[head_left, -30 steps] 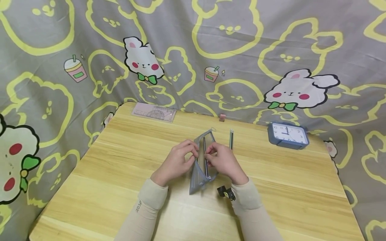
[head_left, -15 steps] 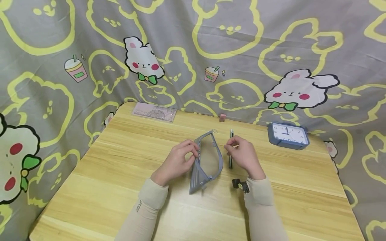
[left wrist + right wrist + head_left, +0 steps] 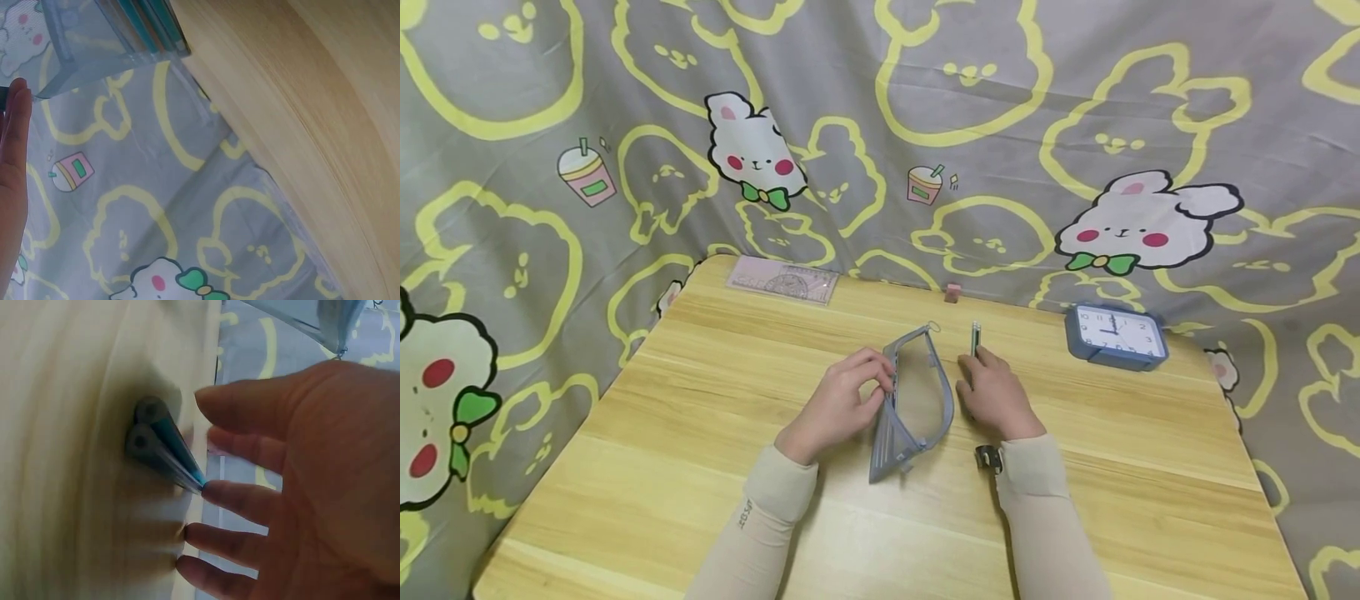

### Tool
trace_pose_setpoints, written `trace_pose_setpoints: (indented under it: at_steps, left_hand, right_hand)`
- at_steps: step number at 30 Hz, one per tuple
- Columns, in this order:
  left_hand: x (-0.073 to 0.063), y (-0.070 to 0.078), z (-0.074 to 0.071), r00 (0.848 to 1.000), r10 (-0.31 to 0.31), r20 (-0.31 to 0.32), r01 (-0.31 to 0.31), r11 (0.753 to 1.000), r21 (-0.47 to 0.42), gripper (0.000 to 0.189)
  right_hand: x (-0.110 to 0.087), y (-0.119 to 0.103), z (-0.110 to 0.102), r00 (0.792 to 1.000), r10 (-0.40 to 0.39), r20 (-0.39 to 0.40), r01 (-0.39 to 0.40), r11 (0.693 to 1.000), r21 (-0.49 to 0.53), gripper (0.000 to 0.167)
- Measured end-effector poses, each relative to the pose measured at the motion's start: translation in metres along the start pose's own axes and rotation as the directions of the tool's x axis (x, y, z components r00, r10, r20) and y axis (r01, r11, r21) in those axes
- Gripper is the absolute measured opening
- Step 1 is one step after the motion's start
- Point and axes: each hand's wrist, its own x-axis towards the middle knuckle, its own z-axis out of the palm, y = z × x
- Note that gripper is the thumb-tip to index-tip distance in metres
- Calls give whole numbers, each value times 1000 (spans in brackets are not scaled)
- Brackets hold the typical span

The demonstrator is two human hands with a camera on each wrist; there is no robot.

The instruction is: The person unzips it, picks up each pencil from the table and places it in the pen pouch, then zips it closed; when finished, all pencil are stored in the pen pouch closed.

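Observation:
An open, translucent grey pencil case point(image 3: 891, 446) stands on the table in front of me. My left hand point(image 3: 842, 400) pinches its left rim between thumb and fingers. Through the case's side, the left wrist view shows several teal pencils point(image 3: 147, 25); only the edge of my left hand point(image 3: 14, 150) shows there. To the right of the case, two dark green pencils point(image 3: 975, 333) lie side by side on the table. My right hand point(image 3: 1000, 396) is over their near part. In the right wrist view its fingers are spread beside the pencils point(image 3: 165, 440), with fingertips at the tabletop.
A blue-framed clock point(image 3: 1116, 337) stands at the back right of the wooden table point(image 3: 647, 433). A pink ruler set point(image 3: 782, 279) lies at the back left. A small pink block point(image 3: 952, 292) sits at the back edge. A patterned curtain point(image 3: 850, 83) hangs behind.
My right hand has left the case's opening, moved right, and come down over the pencils on the table. The pencils in the case's mouth have dropped from view. My left hand stays put.

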Motion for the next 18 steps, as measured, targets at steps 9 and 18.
trace_pose_setpoints:
  at_steps: [9,18]
  left_hand:
    - [0,0,-1,1000,-8,8,8,1000,-2,20]
    - [1,2,-1,1000,6,-7,-6,1000,20,20]
  right_hand:
    - [-1,-3,-4,989,86,-119,-92,995,-48,36]
    - [2,4,-5,961,214,-175,-216,976,9,24]
